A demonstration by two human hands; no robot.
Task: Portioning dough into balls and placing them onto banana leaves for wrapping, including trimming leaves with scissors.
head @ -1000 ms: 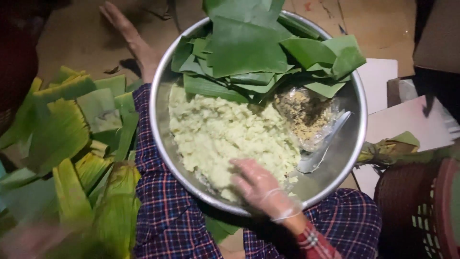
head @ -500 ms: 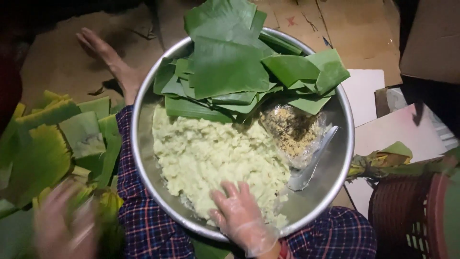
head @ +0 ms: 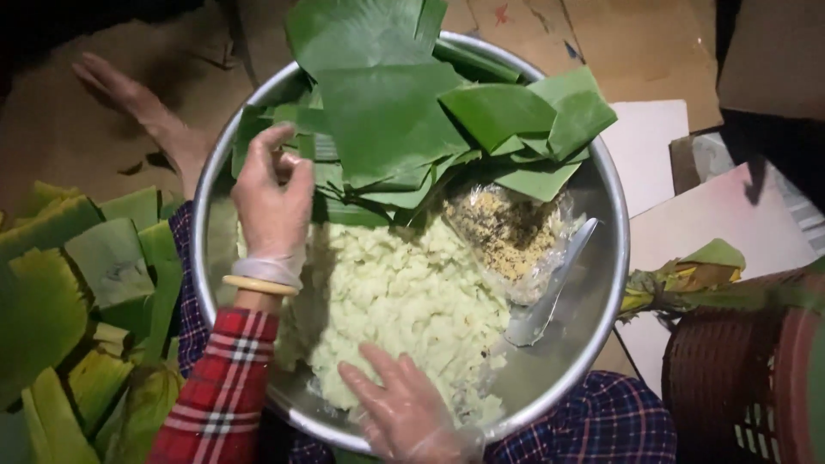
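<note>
My left hand [head: 273,193] hangs over the near-left part of the bowl [head: 612,258], gloved, fingers loosely curled with the thumb and forefinger drawn close; I cannot tell whether they pinch a leaf edge or nothing. Just beyond its fingertips lies the stack of leaves [head: 387,120], heaped across the far half of the bowl. My right hand [head: 404,408] lies spread and flat on the near edge of the mash [head: 404,301], palm down, holding nothing.

The risks, as I judge them: the leaves overlap loosely, so tugging one could drag others down onto the wet mash and smear them. The bowl sits on my lap rather than a worktop, and leaning on its near rim with my right hand could tip it. The spoon [head: 550,288] rests to the right of that hand, against the bag of filling [head: 507,232], and a jolt could slide it under the mash or spill the crumbs. My sleeve [head: 225,382] hangs close over the mash and may pick some up.
</note>
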